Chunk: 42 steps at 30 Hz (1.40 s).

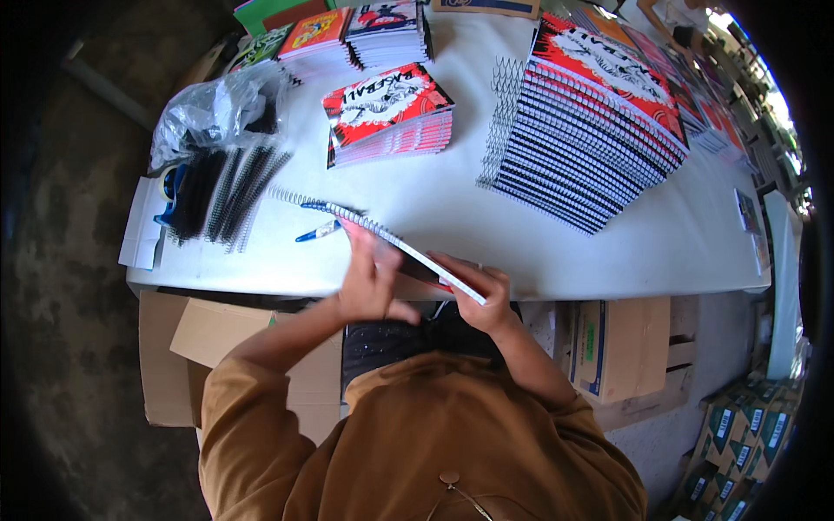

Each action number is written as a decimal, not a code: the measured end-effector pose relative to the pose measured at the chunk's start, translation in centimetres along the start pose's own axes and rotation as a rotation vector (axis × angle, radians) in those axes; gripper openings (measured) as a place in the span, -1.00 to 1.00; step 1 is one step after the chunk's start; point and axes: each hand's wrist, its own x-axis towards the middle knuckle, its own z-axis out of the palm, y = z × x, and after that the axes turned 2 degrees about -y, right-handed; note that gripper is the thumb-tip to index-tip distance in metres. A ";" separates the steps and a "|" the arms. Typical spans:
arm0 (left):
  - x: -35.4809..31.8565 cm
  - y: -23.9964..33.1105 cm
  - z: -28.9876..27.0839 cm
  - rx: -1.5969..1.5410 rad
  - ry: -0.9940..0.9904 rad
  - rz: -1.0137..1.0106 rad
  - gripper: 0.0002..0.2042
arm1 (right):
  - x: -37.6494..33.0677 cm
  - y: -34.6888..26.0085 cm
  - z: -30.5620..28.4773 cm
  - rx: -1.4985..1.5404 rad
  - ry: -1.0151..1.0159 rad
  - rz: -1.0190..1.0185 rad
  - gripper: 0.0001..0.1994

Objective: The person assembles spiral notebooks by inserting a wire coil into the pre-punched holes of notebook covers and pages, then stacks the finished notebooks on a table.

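My right hand (pixel 486 300) is closed around the near right end of a thin notebook (pixel 447 273), held tilted and nearly edge-on above the front of the table. A wire-like spiral coil (pixel 378 227) runs along the notebook's upper edge, and its loose end (pixel 285 194) sticks out past the far left corner. Slightly smeared by motion, my left hand (pixel 372 276) has its thumb spread away and its fingertips up against the coil side. Beside the coil, a blue and white pen (pixel 318 231) lies on the table.
Dark spiral coils (pixel 228 195) lie at left by a plastic bag (pixel 221 108) and a blue tape dispenser (pixel 171 193). A small red notebook stack (pixel 391 108) and a large fanned stack (pixel 582 139) stand beyond. Cardboard boxes (pixel 625 347) sit below. Another person (pixel 682 22) is at far right.
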 end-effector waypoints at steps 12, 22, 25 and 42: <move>4.0 -0.2 -3.3 0.302 0.040 0.263 -0.01 | -0.1 0.7 1.0 -0.004 0.018 -0.041 -0.54; 5.1 1.9 -2.2 0.338 0.196 0.291 0.00 | -0.6 0.0 1.5 0.054 -0.056 0.077 -0.44; 8.6 0.5 -1.3 0.304 0.469 0.098 0.03 | -0.1 -0.3 2.0 -0.014 -0.026 -0.080 -0.44; 9.2 3.6 -2.3 -0.035 0.225 0.119 -0.07 | 1.1 0.1 2.0 0.083 -0.016 -0.007 -0.56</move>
